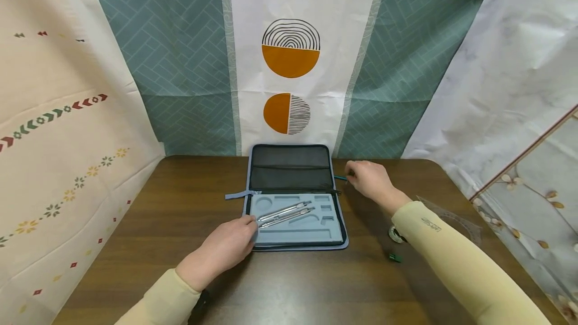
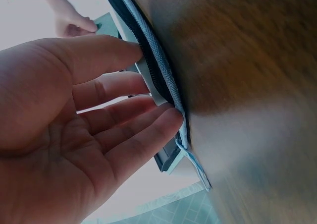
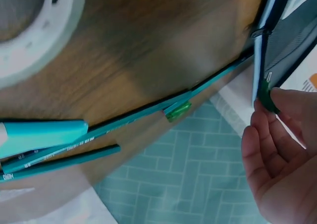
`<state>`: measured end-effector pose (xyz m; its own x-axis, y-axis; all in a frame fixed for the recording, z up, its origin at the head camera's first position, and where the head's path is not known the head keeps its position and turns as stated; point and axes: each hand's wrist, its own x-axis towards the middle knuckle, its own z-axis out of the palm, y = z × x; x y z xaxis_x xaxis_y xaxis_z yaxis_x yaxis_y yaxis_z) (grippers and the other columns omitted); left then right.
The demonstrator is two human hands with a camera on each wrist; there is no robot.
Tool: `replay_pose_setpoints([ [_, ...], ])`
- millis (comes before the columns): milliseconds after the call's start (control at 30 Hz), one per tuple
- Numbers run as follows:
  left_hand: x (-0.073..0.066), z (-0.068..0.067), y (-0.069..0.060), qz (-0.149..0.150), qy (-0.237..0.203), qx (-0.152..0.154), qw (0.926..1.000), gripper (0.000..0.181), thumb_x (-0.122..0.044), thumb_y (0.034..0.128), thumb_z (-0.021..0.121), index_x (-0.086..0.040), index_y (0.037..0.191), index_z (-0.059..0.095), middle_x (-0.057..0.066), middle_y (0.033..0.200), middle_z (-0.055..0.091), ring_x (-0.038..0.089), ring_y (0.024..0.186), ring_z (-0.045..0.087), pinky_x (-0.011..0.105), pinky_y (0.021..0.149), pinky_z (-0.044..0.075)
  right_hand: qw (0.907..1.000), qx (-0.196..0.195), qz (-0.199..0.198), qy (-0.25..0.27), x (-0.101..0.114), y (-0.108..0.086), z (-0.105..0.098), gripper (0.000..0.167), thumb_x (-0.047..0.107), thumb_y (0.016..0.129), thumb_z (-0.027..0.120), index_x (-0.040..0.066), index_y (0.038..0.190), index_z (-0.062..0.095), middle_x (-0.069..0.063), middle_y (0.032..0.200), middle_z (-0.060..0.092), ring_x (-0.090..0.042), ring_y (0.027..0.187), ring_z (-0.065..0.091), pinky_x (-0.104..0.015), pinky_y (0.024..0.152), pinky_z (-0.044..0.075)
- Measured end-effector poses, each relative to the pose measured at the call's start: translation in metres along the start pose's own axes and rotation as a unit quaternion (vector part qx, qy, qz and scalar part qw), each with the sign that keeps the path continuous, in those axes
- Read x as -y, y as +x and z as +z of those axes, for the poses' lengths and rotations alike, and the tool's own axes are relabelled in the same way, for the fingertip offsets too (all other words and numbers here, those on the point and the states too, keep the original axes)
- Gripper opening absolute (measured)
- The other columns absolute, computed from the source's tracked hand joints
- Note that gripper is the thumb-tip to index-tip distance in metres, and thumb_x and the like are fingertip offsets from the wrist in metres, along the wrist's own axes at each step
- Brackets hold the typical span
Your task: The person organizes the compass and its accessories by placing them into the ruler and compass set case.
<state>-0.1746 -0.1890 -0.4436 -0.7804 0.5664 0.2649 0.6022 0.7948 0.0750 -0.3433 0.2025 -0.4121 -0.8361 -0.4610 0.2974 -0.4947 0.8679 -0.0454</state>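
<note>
An unzipped blue-edged case lies spread flat, its pale-blue tray nearer and its dark mesh lid farther off. Two silver compass-like tools lie slanted in the tray. My left hand rests at the tray's left edge; in the left wrist view its loosely extended fingers touch the zippered rim. Right of the lid is my right hand. The right wrist view shows this hand pinching a small green piece with a metal tip between thumb and fingers.
Teal pencils and a thicker turquoise pen lie on the wooden table right of the case. A white roll, a small green object and a transparent protractor are near my right forearm. Patterned cloths hang behind the table.
</note>
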Motion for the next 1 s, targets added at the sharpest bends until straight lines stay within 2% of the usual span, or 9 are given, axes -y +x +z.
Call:
replay_pose_setpoints([
  [167,0.000,-0.001,0.000,-0.002,-0.005,0.002,1.0000,0.027,-0.003,0.0873,0.092,0.003,0.108,0.075,0.017,0.113,0.074,0.029,0.096,0.076,0.042,0.079,0.066,0.9995,0.003,0.010,0.029,0.007,-0.008,-0.002,0.009,0.012,0.099,0.082,0.013,0.102,0.074,0.000,0.089,0.077,-0.021,0.076,0.070,-0.047,0.067,0.059],
  [433,0.000,-0.003,0.000,-0.008,-0.008,0.009,0.9999,0.029,-0.004,0.0876,0.093,0.003,0.110,0.075,0.018,0.116,0.075,0.030,0.097,0.076,0.042,0.082,0.067,0.9971,0.019,0.025,0.069,0.015,-0.020,-0.004,0.011,0.014,0.100,0.081,0.016,0.096,0.072,0.005,0.080,0.069,-0.013,0.065,0.057,-0.042,0.062,0.052],
  [667,0.000,-0.004,-0.001,-0.004,-0.006,0.006,1.0000,0.030,-0.003,0.0865,0.093,0.004,0.109,0.074,0.019,0.116,0.074,0.031,0.098,0.076,0.043,0.082,0.066,0.9918,0.027,0.016,0.124,0.023,-0.030,-0.005,0.015,0.009,0.099,0.082,0.018,0.092,0.071,0.008,0.081,0.070,-0.010,0.070,0.060,-0.039,0.068,0.054],
  [1000,-0.001,-0.003,0.000,-0.006,-0.004,0.007,1.0000,0.031,-0.004,0.0864,0.093,0.004,0.110,0.075,0.019,0.116,0.074,0.031,0.098,0.077,0.043,0.082,0.067,0.9868,0.041,-0.021,0.156,0.039,-0.041,-0.007,0.016,0.007,0.097,0.085,0.018,0.094,0.074,0.010,0.092,0.074,-0.008,0.082,0.070,-0.038,0.076,0.060],
])
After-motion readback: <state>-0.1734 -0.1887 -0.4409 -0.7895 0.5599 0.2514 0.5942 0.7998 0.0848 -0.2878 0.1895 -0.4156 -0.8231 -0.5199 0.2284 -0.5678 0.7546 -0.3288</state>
